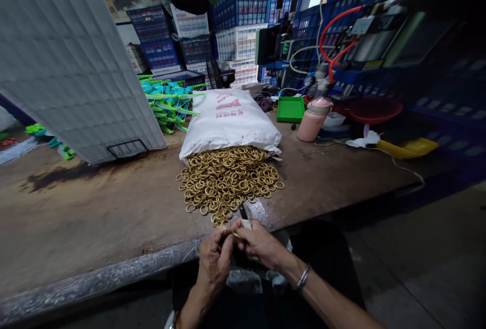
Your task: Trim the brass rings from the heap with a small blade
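Observation:
At the table's front edge, my left hand (pixel 215 259) is closed in a pinch and meets my right hand (pixel 261 244). A brass-coloured ring (pixel 237 236) shows in part between the fingertips of both hands. Out of my right hand sticks a small knife-like tool (pixel 244 213) with a dark tip and a pale part; its exact kind is hard to make out. Just beyond the hands lies a heap of brass-coloured rings (pixel 231 177), spilling from the mouth of a white sack (pixel 231 116) with red print.
A white ribbed panel (pixel 76 66) leans at the left, near green and blue plastic pieces (pixel 167 101). To the right stand a green tray (pixel 290 110), a pink bottle (pixel 313 120) and a machine with red hoses (pixel 374 30). Stacked crates (pixel 239 40) fill the back.

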Available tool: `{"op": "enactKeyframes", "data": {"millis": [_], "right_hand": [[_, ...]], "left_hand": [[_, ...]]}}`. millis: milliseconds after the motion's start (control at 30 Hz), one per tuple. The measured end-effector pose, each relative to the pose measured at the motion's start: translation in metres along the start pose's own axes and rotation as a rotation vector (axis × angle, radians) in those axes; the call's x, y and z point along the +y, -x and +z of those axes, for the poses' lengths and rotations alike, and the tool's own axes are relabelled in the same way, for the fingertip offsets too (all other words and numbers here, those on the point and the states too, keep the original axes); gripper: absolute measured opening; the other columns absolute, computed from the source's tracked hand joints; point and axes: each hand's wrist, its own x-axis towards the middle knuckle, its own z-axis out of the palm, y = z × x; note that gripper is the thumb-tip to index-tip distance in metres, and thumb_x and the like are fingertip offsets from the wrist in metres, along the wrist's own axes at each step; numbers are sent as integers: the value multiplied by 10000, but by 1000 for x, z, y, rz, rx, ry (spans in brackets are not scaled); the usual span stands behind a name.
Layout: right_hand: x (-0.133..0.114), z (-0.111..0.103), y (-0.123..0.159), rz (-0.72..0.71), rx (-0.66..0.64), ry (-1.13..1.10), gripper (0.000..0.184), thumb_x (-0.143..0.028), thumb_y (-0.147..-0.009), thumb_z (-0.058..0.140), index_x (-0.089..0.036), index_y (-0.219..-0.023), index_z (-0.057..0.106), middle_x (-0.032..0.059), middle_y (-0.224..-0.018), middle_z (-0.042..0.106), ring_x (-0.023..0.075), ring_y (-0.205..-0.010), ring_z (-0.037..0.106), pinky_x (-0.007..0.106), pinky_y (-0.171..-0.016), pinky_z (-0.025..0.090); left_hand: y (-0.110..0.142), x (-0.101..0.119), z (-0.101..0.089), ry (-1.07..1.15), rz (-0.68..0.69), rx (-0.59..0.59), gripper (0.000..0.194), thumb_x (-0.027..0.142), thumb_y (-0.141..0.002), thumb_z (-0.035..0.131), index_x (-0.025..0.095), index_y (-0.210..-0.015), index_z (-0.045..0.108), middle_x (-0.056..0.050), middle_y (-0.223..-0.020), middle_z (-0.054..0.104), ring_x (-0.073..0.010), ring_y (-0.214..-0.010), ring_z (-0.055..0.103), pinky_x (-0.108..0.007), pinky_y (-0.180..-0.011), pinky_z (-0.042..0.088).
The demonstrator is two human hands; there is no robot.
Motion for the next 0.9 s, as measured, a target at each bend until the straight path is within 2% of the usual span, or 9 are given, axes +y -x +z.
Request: {"op": "enactKeyframes", "data": {"millis": [100, 200, 367, 500, 700, 900], "right_hand": [[0, 0, 0, 50, 15, 8, 95, -272, -709, 440, -211, -779, 419, -121, -456, 392, 12, -291, 194, 141, -309, 131], [-2, 1, 1, 52, 13, -8, 82, -266, -713, 445, -210, -763, 412, -116, -461, 395, 13, -294, 187, 144, -313, 130], [5, 0, 0, -89, 100, 67, 269, -455, -788, 421, -197, -713, 426, -92, -476, 406, 25, -307, 206, 171, -315, 151], [14, -6, -6, -212, 188, 278, 341, -444, -814, 417, -177, -606, 458, -75, -438, 375, 43, -358, 283, 187, -377, 229], [9, -7, -10, -300, 235, 452, 240, -347, -796, 440, -171, -637, 480, -38, -539, 482, 88, -525, 438, 199, -515, 338], [4, -6, -14, -318, 207, 457, 218, -331, -807, 416, -179, -661, 470, -31, -582, 483, 99, -566, 447, 200, -536, 350]], "left_hand": [[0, 2, 0, 9, 17, -67, 178, 205, -783, 517, 174, -904, 645, -53, -791, 687, -173, -730, 620, -260, -689, 456], [0, 3, 1, 17, -57, -104, 166, 249, -800, 499, 171, -842, 639, -34, -712, 665, -157, -662, 597, -250, -650, 447], [-2, 3, 4, 74, -197, -21, 184, 317, -783, 510, 173, -759, 622, 10, -600, 605, -123, -544, 515, -217, -550, 402], [-6, 6, 5, 187, -269, -40, 218, 357, -766, 532, 164, -690, 598, 9, -601, 589, -114, -561, 507, -208, -560, 392], [-5, 3, 6, 501, -605, -176, 308, 467, -737, 541, 166, -678, 526, 60, -507, 478, -41, -342, 339, -162, -344, 232], [-5, 7, 6, 650, -596, -183, 329, 468, -753, 533, 153, -665, 495, 42, -586, 502, -18, -353, 350, -148, -341, 215]]}}
